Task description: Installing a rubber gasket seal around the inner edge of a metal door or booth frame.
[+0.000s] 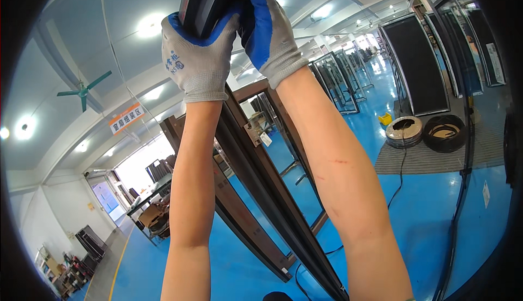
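Both my hands are raised high, in grey gloves with blue-coated palms. My left hand (199, 56) is closed around a long dark frame profile (210, 7) at the top of the view, its thumb side toward the right hand. My right hand (272, 34) grips the same piece from the right, its fingertips partly hidden behind the profile. Below my hands, a tall dark-brown window frame (261, 192) slants down between my forearms to the lower edge. A small metal fitting (253, 132) with a white tag sits on it. Whether the held profile joins this frame is hidden by my hands.
Further brown frame pieces (245, 219) stand close behind. At right are a wheel-like coil (404, 132), a black ring-shaped coil (444, 133), a glass panel (485, 192) and dark framed panels (417, 64). A black cable (400, 181) crosses the blue floor. A workbench (144, 200) stands left.
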`<act>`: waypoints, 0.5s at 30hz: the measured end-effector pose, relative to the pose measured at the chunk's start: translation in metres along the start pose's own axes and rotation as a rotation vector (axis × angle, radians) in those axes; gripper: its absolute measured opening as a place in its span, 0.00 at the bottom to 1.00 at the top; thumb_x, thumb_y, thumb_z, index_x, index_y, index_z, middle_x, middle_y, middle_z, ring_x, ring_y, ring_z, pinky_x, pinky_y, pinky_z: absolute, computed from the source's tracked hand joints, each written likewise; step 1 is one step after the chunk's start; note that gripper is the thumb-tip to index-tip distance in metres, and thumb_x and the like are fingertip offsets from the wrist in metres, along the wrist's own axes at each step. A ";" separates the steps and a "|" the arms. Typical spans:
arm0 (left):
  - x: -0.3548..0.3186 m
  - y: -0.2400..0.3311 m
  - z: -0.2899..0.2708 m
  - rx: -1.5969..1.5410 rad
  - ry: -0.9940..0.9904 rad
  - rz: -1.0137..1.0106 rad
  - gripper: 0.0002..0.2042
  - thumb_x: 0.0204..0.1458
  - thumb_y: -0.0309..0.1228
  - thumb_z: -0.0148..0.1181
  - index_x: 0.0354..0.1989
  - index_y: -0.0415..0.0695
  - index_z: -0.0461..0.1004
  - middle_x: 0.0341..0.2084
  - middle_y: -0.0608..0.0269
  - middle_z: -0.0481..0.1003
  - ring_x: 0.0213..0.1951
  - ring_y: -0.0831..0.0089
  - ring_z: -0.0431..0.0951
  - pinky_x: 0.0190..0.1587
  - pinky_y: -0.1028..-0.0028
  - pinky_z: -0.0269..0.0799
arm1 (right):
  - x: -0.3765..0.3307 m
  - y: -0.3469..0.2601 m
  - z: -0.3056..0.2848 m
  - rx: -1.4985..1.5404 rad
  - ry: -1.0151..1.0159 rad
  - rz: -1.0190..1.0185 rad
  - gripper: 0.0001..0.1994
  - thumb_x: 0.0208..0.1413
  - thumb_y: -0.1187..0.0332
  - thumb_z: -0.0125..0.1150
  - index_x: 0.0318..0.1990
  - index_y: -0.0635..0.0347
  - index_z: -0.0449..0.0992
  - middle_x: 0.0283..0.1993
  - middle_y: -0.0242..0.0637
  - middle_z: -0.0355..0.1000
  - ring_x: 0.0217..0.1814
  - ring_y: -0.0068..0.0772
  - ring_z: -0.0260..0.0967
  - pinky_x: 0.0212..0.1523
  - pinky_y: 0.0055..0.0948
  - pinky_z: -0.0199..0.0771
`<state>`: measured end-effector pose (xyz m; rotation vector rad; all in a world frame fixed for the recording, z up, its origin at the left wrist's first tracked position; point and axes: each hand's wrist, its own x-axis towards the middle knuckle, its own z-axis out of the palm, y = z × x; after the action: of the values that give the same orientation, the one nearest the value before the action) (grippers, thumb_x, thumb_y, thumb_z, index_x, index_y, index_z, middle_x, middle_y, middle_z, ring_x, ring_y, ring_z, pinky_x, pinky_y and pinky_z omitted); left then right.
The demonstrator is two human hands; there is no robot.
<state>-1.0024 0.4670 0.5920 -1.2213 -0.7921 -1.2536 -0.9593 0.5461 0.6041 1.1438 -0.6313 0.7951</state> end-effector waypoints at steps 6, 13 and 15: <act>0.000 -0.001 -0.001 0.006 -0.016 -0.004 0.38 0.43 0.58 0.72 0.52 0.41 0.65 0.40 0.52 0.75 0.42 0.59 0.79 0.45 0.65 0.75 | 0.002 -0.012 -0.027 0.017 -0.040 0.158 0.25 0.63 0.49 0.60 0.54 0.63 0.77 0.49 0.35 0.78 0.43 0.26 0.74 0.45 0.21 0.74; -0.002 0.002 0.006 -0.017 0.002 -0.032 0.38 0.44 0.58 0.72 0.53 0.42 0.65 0.41 0.52 0.75 0.42 0.59 0.80 0.45 0.64 0.76 | 0.011 -0.001 -0.032 -0.063 0.092 0.362 0.20 0.62 0.55 0.60 0.54 0.60 0.76 0.49 0.43 0.79 0.47 0.37 0.80 0.49 0.27 0.82; 0.000 -0.002 0.004 0.010 0.007 -0.024 0.38 0.44 0.58 0.72 0.53 0.42 0.65 0.40 0.52 0.75 0.42 0.59 0.80 0.44 0.65 0.76 | 0.005 -0.006 -0.025 -0.080 0.092 0.355 0.21 0.62 0.54 0.60 0.53 0.60 0.76 0.48 0.43 0.79 0.47 0.37 0.80 0.49 0.27 0.82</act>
<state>-1.0039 0.4707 0.5930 -1.2023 -0.8095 -1.2714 -0.9503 0.5696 0.5969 0.9271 -0.7938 1.1079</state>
